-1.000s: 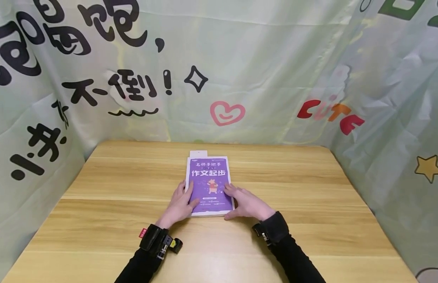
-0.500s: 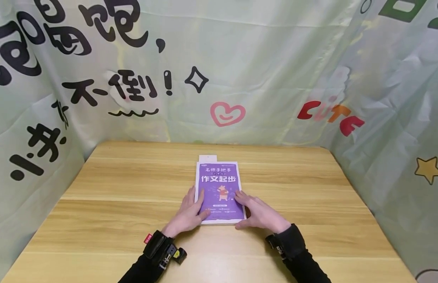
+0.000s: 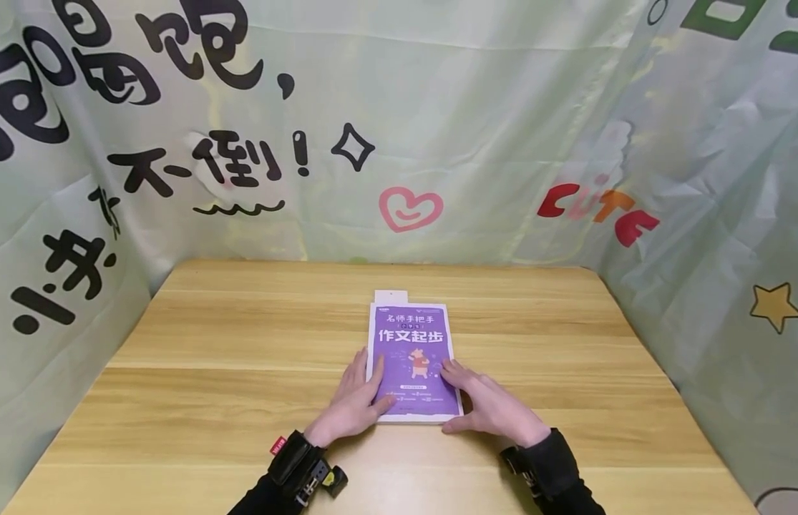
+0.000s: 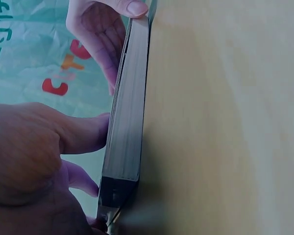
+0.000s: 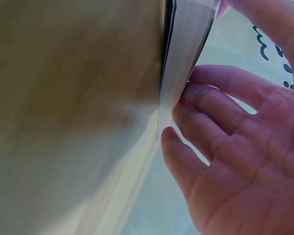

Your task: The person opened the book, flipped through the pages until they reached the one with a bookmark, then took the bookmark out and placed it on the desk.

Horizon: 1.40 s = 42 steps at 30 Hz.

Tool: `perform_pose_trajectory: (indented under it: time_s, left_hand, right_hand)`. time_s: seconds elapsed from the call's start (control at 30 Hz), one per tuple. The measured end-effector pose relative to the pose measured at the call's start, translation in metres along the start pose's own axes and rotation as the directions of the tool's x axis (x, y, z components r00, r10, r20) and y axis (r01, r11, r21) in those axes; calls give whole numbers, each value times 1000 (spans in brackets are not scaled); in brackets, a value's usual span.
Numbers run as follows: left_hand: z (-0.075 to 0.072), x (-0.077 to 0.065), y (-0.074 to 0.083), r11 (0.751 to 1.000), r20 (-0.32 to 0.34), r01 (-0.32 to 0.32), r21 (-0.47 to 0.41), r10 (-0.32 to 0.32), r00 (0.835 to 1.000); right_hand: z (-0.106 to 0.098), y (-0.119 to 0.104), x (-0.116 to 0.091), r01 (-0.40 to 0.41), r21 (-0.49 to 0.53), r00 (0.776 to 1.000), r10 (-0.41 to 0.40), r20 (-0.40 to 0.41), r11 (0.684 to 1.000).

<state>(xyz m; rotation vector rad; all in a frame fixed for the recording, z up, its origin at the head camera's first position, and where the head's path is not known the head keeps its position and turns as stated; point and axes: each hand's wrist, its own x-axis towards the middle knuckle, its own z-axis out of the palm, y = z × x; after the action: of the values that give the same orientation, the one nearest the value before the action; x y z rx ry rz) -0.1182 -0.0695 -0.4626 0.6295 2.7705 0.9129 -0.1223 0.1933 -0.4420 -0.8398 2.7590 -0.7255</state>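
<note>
Currently L hand [image 3: 350, 405] at 8 o'clock and R hand [image 3: 495, 405] at 4 o'clock, both w/ fingers spread, are touching the purple bk [image 3: 413, 361] lying on the wooden tbl [image 3: 225, 343].

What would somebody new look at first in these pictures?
Probably the purple book lying on the wooden table, with the left hand and right hand touching its two sides. Next might come the pink heart on the cloth behind, then the colourful word CUTE to the heart's right.
</note>
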Motion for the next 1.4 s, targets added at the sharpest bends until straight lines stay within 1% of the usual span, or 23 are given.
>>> perform_pose_trajectory:
  time_s: [0.33,0.53,0.7,0.9,1.07,1.23,1.4]
  left_hand:
    - [10,-3,11,1000,11,-11,-3,11,1000]
    - [13,-4,11,1000,1,-13,-20,13,1000]
    - [14,-4,11,999,-19,-32,-22,32,999]
    - [15,-4,11,998,-48,-48,-35,47,998]
    - [14,-9,11,995,-71,-77,-63,73,995]
    - [10,-13,12,993,-52,-108,-46,105,993]
    - [7,-13,14,989,-19,-147,9,147,989]
  right_hand:
    - [1,5,-17,-2,20,1000,2,-14,1000]
    - [2,5,-20,8,10,1000,-8,-30,1000]
    - [2,5,-21,17,-7,999,-18,-35,1000]
    - [0,6,-22,8,-5,1000,-8,-20,1000]
    - [-4,3,-19,19,-28,1000,-19,12,999]
    - [-9,3,-17,24,-57,999,-21,47,998]
    - [-13,5,-16,66,-71,995,-61,73,995]
